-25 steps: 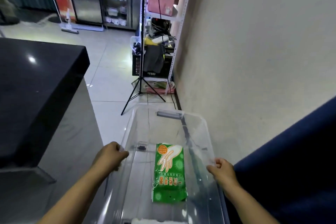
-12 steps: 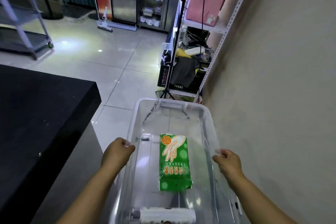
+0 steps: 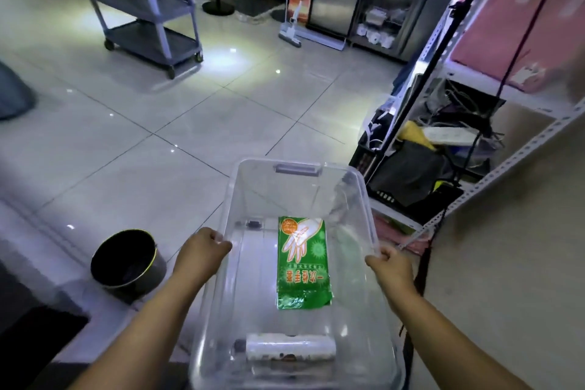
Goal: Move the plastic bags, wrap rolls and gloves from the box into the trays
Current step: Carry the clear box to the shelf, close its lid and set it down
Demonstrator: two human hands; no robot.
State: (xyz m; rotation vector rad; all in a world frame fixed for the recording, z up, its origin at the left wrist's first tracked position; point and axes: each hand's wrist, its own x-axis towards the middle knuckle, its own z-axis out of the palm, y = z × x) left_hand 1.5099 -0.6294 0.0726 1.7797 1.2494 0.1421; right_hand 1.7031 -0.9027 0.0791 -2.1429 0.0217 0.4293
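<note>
I carry a clear plastic box [image 3: 240, 199] in front of me above the tiled floor. My left hand [image 3: 202, 250] grips its left rim and my right hand [image 3: 389, 266] grips its right rim. Inside, a green packet of gloves [image 3: 302, 263] lies flat in the middle of the bottom. A white wrap roll [image 3: 289, 350] lies crosswise at the near end. No trays are in view.
A black bucket [image 3: 126, 263] stands on the floor to the left, beside a dark counter edge [image 3: 28, 326]. A grey wheeled cart [image 3: 142, 6] is far left. A metal shelf rack [image 3: 474, 136] with bags, cables and a black tripod pole [image 3: 421, 85] stands at right.
My view and the box have swung left, away from the wall and toward the open floor. The bucket and cart have come into view. Both hands keep their grip on the rims.
</note>
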